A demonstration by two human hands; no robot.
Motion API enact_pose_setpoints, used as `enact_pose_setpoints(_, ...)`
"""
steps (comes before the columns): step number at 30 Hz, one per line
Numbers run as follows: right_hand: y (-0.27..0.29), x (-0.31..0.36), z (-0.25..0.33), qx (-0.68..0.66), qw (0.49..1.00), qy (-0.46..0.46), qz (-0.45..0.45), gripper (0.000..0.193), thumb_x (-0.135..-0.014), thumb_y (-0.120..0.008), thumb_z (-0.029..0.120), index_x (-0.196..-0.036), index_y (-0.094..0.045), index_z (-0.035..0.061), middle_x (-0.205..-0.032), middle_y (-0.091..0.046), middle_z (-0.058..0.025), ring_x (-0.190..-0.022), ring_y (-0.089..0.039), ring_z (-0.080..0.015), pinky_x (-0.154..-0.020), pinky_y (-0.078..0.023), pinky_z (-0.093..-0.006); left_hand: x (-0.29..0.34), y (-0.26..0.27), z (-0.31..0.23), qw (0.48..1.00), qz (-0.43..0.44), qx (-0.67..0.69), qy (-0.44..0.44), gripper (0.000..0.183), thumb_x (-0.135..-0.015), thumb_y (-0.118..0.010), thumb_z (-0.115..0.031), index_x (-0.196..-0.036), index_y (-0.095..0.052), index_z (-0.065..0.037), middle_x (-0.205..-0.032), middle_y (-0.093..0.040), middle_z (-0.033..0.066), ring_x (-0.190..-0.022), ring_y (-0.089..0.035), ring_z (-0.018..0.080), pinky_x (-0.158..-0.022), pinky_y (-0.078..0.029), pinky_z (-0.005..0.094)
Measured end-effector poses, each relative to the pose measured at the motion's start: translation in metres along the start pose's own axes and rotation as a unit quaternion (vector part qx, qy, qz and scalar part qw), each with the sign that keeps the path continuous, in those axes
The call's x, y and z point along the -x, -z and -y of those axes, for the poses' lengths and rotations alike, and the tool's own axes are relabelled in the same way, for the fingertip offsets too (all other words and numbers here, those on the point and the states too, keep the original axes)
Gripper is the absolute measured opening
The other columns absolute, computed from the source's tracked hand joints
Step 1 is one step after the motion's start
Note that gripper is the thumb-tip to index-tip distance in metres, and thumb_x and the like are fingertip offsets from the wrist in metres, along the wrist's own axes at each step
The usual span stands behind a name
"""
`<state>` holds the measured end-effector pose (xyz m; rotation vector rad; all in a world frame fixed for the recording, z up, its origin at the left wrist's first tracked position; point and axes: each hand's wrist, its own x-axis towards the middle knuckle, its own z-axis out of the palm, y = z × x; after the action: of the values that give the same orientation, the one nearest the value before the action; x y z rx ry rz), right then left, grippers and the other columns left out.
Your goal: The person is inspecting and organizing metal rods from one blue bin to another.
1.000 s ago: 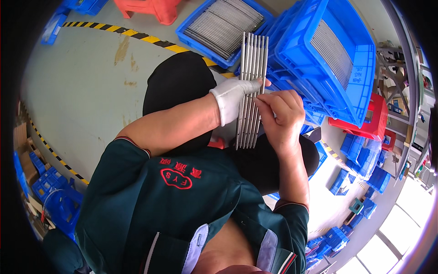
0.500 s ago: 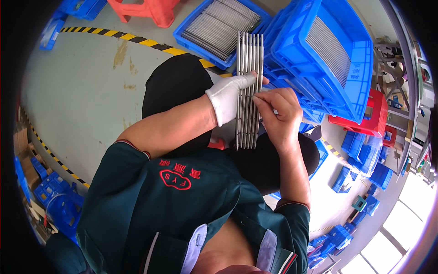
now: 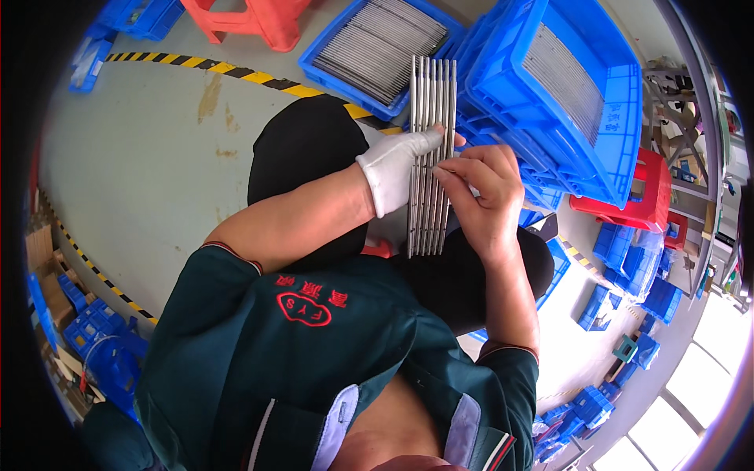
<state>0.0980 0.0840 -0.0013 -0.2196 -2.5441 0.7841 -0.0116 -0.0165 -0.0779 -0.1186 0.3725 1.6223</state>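
Note:
A flat row of several slim, shiny metal rods (image 3: 429,216) stands upright in front of me, over my lap. Wearing a white glove with bare fingertips, my left hand (image 3: 394,166) is closed around the row from the left, its thumb across the front. My bare right hand (image 3: 488,200) comes from the right. Its thumb and forefinger are pinched together on the rods near mid-length, just below the left thumb; exactly which rod they grip is hard to see. The other right fingers are curled.
Beyond the rods, a blue tray (image 3: 312,61) on the floor holds many similar rods. A tilted blue crate (image 3: 626,157) with more rods rests on stacked crates at right, near a red stool (image 3: 658,192). Another red stool (image 3: 271,23) stands far off, behind striped floor tape (image 3: 259,77).
Hardly anything differs: the whole view has shifted slightly, and both hands keep their places on the rods.

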Motion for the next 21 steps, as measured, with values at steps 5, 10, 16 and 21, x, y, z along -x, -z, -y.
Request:
enact_pose_setpoints(5,-0.005,0.001,-0.002,-0.005,1.0,0.008,0.0,0.013,-0.066,-0.076,0.008,-0.078,-0.071,0.0075,-0.078,-0.06,-0.0038,-0.077,-0.055,-0.0229,-0.072,-0.044,-0.0359,0.0,0.002,0.001,1.0,-0.007,0.021,0.01,0.034,-0.101,-0.038,-0.03,-0.112,-0.055,-0.003,-0.102,-0.061,0.0119,-0.09,-0.063,0.0216,-0.082,-0.054,0.0344)
enact_pose_setpoints(10,-0.002,-0.003,0.012,0.118,0.988,0.103,0.014,0.017,-0.063,-0.075,0.006,-0.078,-0.068,0.0076,-0.078,-0.06,-0.0036,-0.077,-0.055,-0.0235,-0.069,-0.043,-0.0351,0.002,-0.004,0.002,0.999,-0.042,-0.024,-0.01,0.03,-0.101,-0.041,-0.027,-0.113,-0.055,-0.003,-0.103,-0.061,0.0109,-0.091,-0.062,0.0204,-0.082,-0.053,0.0321)
enact_pose_setpoints(16,-0.01,-0.001,0.006,0.088,0.994,0.057,0.019,0.015,-0.063,-0.076,0.006,-0.076,-0.068,0.0073,-0.075,-0.061,-0.0034,-0.075,-0.056,-0.0233,-0.069,-0.042,-0.0357,0.0,0.005,0.003,0.999,0.0,0.037,-0.008,0.028,-0.1,-0.043,-0.024,-0.114,-0.055,-0.002,-0.104,-0.061,0.0108,-0.093,-0.062,0.0198,-0.083,-0.052,0.0315)
enact_pose_setpoints(21,-0.005,0.0,0.003,0.06,0.996,0.065,-0.01,0.014,-0.063,-0.075,0.007,-0.075,-0.068,0.0089,-0.074,-0.06,-0.0025,-0.073,-0.055,-0.0223,-0.068,-0.041,-0.0352,-0.001,0.001,0.003,1.0,0.001,0.01,-0.001,0.029,-0.1,-0.044,-0.024,-0.114,-0.055,-0.002,-0.105,-0.06,0.0114,-0.094,-0.062,0.0201,-0.085,-0.052,0.0322)
